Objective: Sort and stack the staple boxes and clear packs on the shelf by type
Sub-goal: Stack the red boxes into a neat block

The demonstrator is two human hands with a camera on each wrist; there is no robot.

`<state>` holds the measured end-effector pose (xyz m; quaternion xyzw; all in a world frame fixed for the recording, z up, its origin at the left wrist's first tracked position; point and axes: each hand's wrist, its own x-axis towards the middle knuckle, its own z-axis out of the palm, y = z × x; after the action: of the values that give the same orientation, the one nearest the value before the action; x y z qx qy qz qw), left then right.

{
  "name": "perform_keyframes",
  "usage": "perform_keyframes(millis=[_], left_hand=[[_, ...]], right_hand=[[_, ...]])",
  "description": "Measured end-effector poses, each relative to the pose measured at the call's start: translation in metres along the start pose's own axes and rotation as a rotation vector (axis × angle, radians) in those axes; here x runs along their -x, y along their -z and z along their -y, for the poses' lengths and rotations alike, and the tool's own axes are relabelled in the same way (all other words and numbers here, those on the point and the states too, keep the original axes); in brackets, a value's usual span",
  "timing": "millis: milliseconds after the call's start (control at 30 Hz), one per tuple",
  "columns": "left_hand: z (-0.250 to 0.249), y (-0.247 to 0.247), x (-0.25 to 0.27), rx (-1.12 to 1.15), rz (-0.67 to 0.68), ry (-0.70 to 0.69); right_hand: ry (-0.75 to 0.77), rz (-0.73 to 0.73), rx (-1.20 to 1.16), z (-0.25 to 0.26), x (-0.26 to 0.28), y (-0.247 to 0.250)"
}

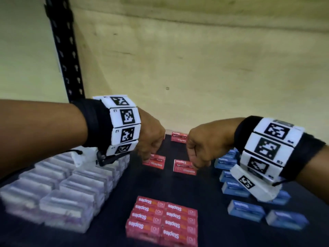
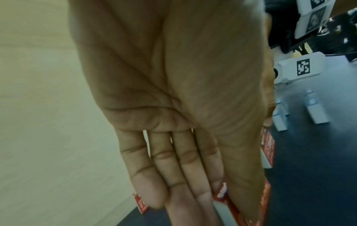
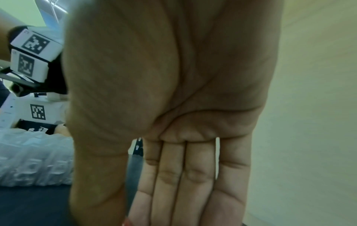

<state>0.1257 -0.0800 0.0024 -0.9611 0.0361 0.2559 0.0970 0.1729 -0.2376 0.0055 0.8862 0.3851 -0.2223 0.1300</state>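
Red staple boxes (image 1: 161, 222) sit stacked up front, clear packs (image 1: 58, 189) grouped left, blue boxes (image 1: 249, 196) loosely right; three loose red boxes (image 1: 184, 166) remain, straight-fingered left hand (image 1: 151, 139) and right hand (image 1: 201, 145) reaching, neither grip closed.

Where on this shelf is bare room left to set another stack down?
Bare dark shelf lies between the clear packs and the red block, and ahead of that block up to the two loose red boxes under the hands. The blue boxes crowd the right.
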Motion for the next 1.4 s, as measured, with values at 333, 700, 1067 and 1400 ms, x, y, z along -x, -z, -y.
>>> perform_keyframes(millis=[333,700,1067,1400], left_hand=[[-0.03,-0.036,0.051,-0.011,-0.011,-0.074],[-0.034,-0.049,0.076,-0.028,-0.014,-0.072],[-0.031,-0.054,0.077,-0.013,0.051,-0.091],[-0.032,-0.054,0.074,0.064,0.088,-0.098]], right_hand=[[0.047,0.035,-0.016,0.03,0.046,-0.036],[0.061,0.015,-0.013,0.033,0.068,-0.053],[0.06,0.049,-0.054,0.036,0.065,-0.053],[0.073,0.07,-0.07,0.038,0.063,-0.053]])
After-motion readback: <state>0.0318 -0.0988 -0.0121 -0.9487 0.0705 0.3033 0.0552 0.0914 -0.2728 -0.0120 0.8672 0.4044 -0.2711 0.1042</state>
